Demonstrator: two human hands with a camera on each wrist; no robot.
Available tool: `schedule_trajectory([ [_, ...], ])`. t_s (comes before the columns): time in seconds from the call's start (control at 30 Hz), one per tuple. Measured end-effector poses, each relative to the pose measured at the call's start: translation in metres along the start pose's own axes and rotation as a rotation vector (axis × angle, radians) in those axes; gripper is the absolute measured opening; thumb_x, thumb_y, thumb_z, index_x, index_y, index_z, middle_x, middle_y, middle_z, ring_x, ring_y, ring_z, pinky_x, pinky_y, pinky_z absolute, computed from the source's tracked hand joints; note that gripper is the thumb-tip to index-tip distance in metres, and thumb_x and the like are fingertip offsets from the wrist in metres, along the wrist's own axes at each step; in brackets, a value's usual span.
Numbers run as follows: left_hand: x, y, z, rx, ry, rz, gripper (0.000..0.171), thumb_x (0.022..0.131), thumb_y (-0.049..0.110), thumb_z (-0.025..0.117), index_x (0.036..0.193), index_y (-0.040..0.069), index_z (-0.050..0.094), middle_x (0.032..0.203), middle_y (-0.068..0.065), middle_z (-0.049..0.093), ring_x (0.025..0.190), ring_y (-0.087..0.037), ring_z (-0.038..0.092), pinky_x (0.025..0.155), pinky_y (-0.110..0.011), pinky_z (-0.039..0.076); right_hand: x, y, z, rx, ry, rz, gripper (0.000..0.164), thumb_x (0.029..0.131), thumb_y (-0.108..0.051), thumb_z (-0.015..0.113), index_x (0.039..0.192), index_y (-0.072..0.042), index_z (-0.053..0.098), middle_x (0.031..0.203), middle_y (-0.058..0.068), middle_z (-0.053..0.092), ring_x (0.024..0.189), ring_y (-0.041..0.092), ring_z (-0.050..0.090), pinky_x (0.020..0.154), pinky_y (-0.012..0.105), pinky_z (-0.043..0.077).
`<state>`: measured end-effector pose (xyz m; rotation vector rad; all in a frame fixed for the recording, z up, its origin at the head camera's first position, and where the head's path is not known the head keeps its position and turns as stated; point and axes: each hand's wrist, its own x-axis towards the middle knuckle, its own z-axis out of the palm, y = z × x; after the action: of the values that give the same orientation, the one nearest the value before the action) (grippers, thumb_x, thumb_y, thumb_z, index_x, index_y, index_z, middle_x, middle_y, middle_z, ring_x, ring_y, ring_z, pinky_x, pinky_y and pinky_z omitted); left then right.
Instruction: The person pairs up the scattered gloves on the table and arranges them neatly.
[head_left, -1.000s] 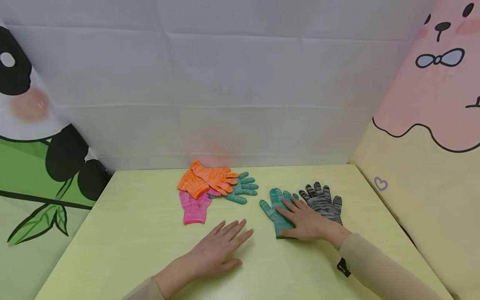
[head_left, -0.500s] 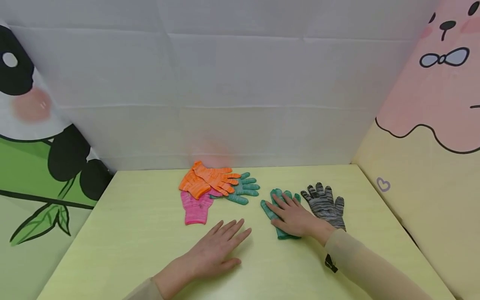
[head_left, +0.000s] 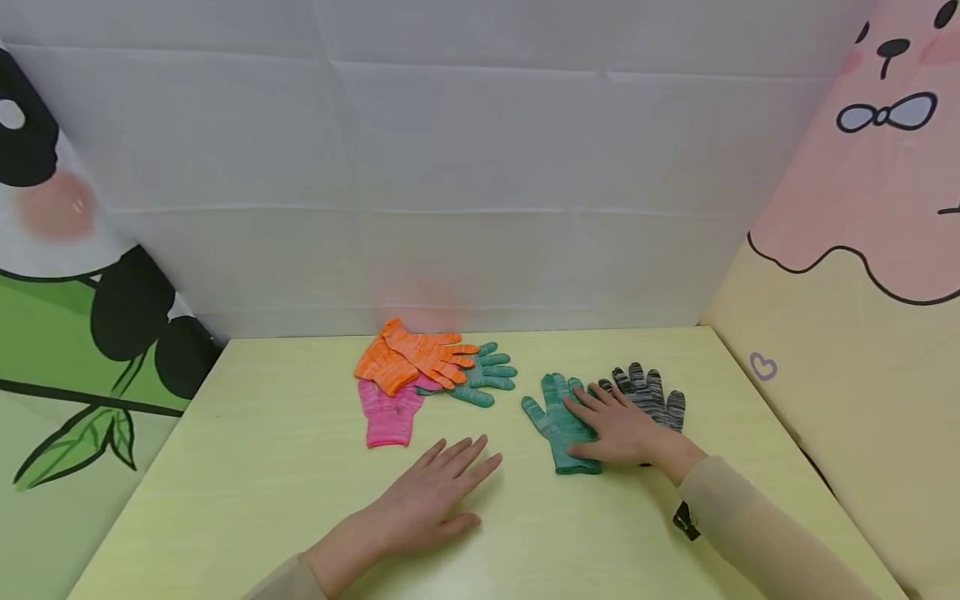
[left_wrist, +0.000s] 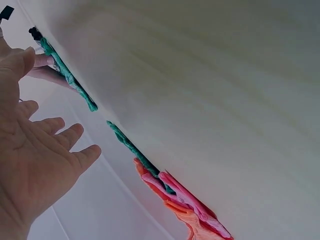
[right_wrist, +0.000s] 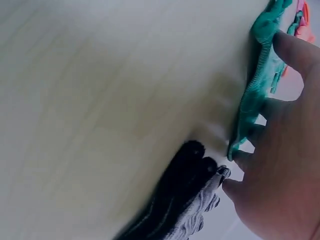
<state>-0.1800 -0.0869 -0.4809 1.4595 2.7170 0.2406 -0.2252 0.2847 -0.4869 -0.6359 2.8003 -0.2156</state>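
Observation:
My right hand (head_left: 622,425) lies with spread fingers on a green knit glove (head_left: 564,429), fingertips and thumb touching its fabric. The glove is flat, its fingers pointing away from me. Just right of it, a grey-and-black striped glove (head_left: 660,396) is partly hidden under that hand and wrist. In the right wrist view the thumb meets the green glove (right_wrist: 255,95), and the dark cuff of the striped glove (right_wrist: 175,185) shows below. My left hand (head_left: 427,504) is held over the table with straight fingers, holding nothing; its palm also shows in the left wrist view.
At the back left of the table (head_left: 262,467) is a pile of gloves: orange gloves (head_left: 420,358) on top, a pink glove (head_left: 390,412) below, and another green glove (head_left: 491,375) sticking out to the right. A white backdrop (head_left: 465,167) rises behind the table.
My right hand has slid left across the green glove, then back right toward the striped one. The left hand and the pile have stayed in place.

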Motion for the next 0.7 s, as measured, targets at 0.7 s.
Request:
schedule_trajectory([
  [0.7,0.002,-0.006,-0.005,0.006,-0.009,-0.020,0.085,0.098,0.048,0.065,0.165,0.021,0.021,0.169,-0.011,0.021,0.153,-0.033,0.025,0.121,-0.058,0.020,-0.039,0.009,0.007,-0.077,0.131,0.060,0.096,0.093,-0.075,0.050,0.160,-0.009,0.036,0.165,0.013,0.032,0.153,0.045,0.014,0.119,0.066,0.008],
])
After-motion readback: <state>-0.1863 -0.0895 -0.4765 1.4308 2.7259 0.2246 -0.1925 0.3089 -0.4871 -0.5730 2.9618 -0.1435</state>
